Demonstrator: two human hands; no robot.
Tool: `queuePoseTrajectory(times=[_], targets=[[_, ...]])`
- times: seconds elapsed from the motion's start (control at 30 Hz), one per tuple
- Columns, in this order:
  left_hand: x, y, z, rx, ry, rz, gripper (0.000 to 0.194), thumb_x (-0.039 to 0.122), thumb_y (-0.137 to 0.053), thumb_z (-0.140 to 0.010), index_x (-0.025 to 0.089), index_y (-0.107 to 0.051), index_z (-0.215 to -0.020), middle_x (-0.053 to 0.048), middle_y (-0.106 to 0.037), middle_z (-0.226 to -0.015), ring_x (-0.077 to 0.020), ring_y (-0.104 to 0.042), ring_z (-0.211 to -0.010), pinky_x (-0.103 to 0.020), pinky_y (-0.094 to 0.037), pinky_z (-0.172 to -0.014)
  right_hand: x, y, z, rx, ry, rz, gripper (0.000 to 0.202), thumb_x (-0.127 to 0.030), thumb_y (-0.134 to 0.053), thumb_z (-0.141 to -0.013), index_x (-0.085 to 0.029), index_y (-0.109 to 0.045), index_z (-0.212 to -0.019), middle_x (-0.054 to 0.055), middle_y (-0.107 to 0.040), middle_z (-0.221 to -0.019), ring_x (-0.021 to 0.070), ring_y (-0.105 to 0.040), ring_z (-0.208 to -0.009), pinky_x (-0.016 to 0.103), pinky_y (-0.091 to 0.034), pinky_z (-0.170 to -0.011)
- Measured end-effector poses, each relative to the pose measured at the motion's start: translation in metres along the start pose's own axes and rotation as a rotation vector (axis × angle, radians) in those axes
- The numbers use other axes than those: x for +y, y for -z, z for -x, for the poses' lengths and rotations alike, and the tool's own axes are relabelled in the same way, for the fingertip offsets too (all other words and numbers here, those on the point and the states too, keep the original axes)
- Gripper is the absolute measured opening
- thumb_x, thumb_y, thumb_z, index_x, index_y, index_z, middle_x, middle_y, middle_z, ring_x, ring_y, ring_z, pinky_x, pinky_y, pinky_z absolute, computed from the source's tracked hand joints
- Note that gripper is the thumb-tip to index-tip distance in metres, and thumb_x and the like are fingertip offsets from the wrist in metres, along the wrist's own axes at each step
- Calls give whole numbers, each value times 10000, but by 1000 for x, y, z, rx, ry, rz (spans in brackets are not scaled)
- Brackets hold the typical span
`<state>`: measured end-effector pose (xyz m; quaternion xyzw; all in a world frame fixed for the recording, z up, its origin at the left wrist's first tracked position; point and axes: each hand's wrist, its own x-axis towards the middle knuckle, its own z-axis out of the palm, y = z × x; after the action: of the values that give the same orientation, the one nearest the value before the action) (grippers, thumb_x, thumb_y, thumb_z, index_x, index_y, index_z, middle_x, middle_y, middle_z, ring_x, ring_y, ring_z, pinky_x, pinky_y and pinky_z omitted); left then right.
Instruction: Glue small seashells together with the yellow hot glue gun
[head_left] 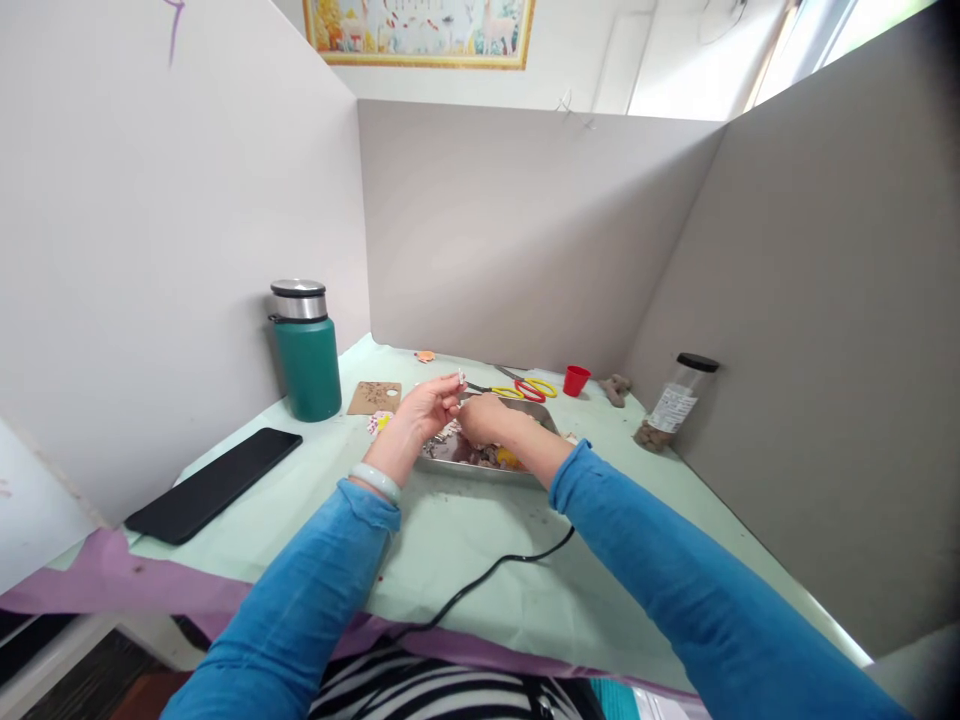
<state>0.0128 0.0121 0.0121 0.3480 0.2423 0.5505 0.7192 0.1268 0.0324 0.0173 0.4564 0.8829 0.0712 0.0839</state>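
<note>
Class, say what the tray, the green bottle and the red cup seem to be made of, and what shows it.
Tray: bare metal, perhaps steel; its rim looks silvery and slightly shiny.
Green bottle: probably coated metal; satin green body below a shiny silver collar.
Red cup: likely plastic; smooth, even red colour.

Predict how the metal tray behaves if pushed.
The tray is probably stiff, judging by its shiny metal rim. It seems unlikely to tip, being low and wide; it may slide or wrinkle the creased table cover. The small pieces inside might shift, since they look loosely scattered.
</note>
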Motion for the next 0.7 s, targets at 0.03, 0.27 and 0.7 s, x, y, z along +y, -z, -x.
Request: queuePoseTrajectory(times=[0.03,0.27,0.7], targets=[[1,-1,1,0,-2,4,119,89,-681,-670,111,-578,-727,26,-551,-588,-5,-352,-360,-141,-319,-351,4,2,3,19,-8,-15,83,-165,-629,-694,-150,-681,-757,126,-708,-853,254,-651,-851,290,-454,-725],[-1,-3,1,-17,23,26,101,88,-672,-690,109,-579,-722,31,-541,-563,-8,-383,-365,-131,-330,-350,29,12,50,286,-33,-625,190,-247,-361,-880,-175,-534,-914,15,-693,-696,138,-658,-682,199,-383,-532],[-18,-17,9,-57,83,15,59,72,-612,-757,112,-622,-799,-20,-645,-650,-82,-600,-527,-199,-524,-568,15,-25,69,777,-133,-1539,221,-403,-557,-785,-183,-547,-784,18,-634,-702,157,-633,-629,298,-539,-605]])
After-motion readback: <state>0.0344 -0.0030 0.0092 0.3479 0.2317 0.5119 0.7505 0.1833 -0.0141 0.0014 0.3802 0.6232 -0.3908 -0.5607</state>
